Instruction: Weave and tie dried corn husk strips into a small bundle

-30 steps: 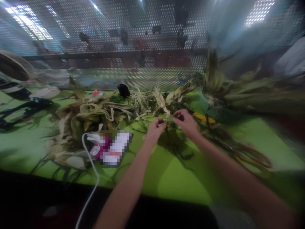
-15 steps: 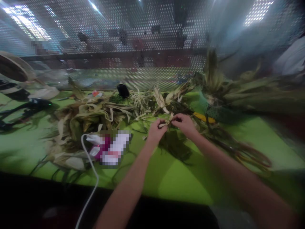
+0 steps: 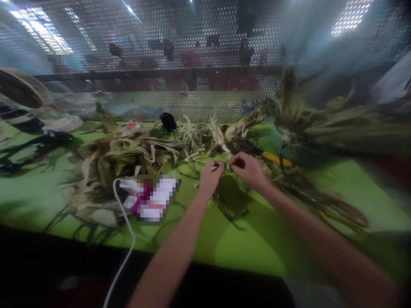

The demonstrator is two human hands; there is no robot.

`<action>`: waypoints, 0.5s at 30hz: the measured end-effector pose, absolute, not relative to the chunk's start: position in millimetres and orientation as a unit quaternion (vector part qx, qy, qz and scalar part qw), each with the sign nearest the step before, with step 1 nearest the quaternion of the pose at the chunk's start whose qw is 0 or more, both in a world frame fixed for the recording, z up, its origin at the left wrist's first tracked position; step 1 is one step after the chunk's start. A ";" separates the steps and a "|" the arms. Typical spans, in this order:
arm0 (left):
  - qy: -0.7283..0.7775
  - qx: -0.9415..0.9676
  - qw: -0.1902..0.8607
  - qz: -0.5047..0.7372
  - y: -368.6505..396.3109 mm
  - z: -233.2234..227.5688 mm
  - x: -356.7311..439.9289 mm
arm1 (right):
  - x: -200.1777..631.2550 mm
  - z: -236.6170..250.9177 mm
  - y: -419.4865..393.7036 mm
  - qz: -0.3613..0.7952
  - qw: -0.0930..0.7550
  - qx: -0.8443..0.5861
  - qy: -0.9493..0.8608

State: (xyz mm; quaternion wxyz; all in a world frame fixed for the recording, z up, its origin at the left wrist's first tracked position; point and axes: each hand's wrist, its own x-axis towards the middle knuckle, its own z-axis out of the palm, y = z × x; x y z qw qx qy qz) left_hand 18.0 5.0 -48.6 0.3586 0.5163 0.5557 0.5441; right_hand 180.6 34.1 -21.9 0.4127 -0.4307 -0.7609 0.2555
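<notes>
Over the green tabletop (image 3: 231, 252), my left hand (image 3: 210, 174) pinches a small piece of dried corn husk (image 3: 228, 165). Close on its right, my right hand (image 3: 248, 169) has thumb and fingertips pressed together at the same piece. The piece is tiny and partly covered by the fingers, so its exact shape is unclear. Thin dark strands (image 3: 229, 209) show below the hands on the green surface. Just beyond the fingertips lie pale corn husks (image 3: 216, 130) and a tangle of shredded husk strips (image 3: 189, 134).
A large heap of dried husks (image 3: 118, 152) lies left. In front of it are a pixelated phone-like object (image 3: 159, 199) and a white cable (image 3: 128, 252). A yellow-handled tool (image 3: 276, 159) lies right, near a green basket (image 3: 282, 141) with husks. Perforated metal mesh (image 3: 192, 98) stands behind.
The husk ends that stuck up between my fingers now show less. Both hands stay close together in nearly the same place. The view has shifted slightly.
</notes>
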 end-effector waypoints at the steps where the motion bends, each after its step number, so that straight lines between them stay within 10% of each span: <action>1: 0.556 0.514 0.354 0.549 5.0 -48.5 17.7 | 180.6 -21.5 33.1 0.263 0.419 -0.425 -0.758; 15: 0.561 0.497 0.343 0.566 3.5 -36.0 22.9 | 256.7 44.4 -5.4 0.179 0.378 -0.467 -0.779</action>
